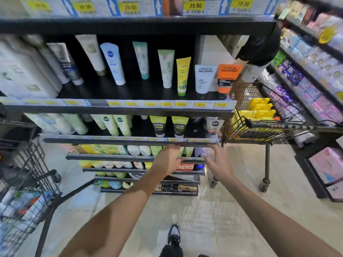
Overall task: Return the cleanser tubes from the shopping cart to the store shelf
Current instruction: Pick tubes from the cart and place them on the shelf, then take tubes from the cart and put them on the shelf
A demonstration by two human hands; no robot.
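My right hand (217, 161) reaches into the third shelf down and holds a pale lilac cleanser tube (205, 152) upright at that shelf's right end. Just left of it, my left hand (167, 160) reaches into the same shelf among pale green tubes (156, 150), its fingertips hidden under the rail above. The black store shelf (130, 140) carries rows of upright cleanser tubes on several levels. My black wire shopping cart (27, 182) stands at the lower left with several packets and tubes in it.
A second cart (241, 125) with yellow bottles stands at the right end of the shelf, and a person in dark clothes (259, 52) stands behind it. More shelving with pink and purple packs (306, 89) runs along the right. My shoe (173, 236) is on the pale floor.
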